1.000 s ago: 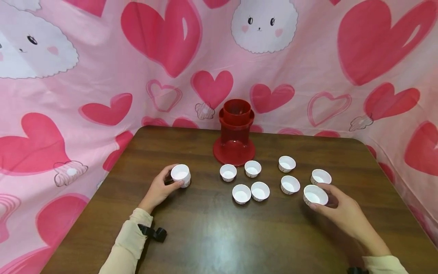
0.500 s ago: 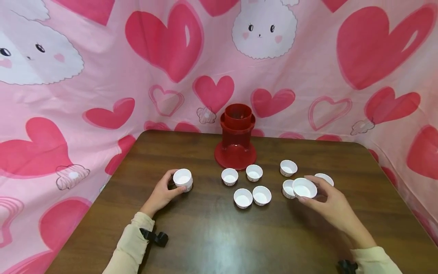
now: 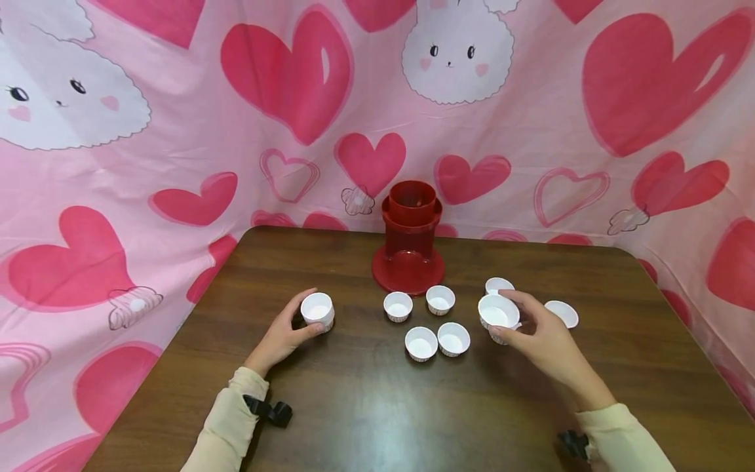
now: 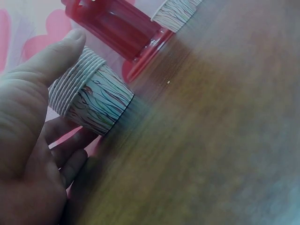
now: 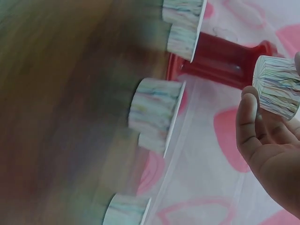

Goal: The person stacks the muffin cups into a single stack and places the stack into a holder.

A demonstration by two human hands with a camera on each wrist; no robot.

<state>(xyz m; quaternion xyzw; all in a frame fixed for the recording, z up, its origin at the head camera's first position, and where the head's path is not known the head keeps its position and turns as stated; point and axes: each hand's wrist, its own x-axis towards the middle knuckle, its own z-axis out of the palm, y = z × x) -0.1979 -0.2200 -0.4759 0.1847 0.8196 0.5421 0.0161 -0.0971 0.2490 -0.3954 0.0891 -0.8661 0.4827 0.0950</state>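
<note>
On the table's left side my left hand (image 3: 284, 337) grips a stack of nested white paper baking cups (image 3: 317, 313), thumb in front and fingers behind. The left wrist view shows the stack's several rims and the streaky coloured pattern of its lowest cup (image 4: 101, 101), standing on the wood. My right hand (image 3: 548, 337) pinches a single paper baking cup (image 3: 498, 310) between thumb and fingers. It is held up off the table, its patterned side (image 5: 277, 86) seen in the right wrist view. In the head view it overlaps a baking cup behind and one below.
Several baking cups stand mid-table, such as a front one (image 3: 421, 344) and a back one (image 3: 440, 299). Another cup (image 3: 561, 314) sits right of my right hand. Behind them a red cylindrical stand (image 3: 408, 242) rises near the table's back edge, before a pink heart-patterned cloth (image 3: 366, 98).
My right hand has carried its baking cup leftward, from beside the rightmost cup to over the middle-right ones. My left hand stays on the stack. The head view has tilted slightly up.
</note>
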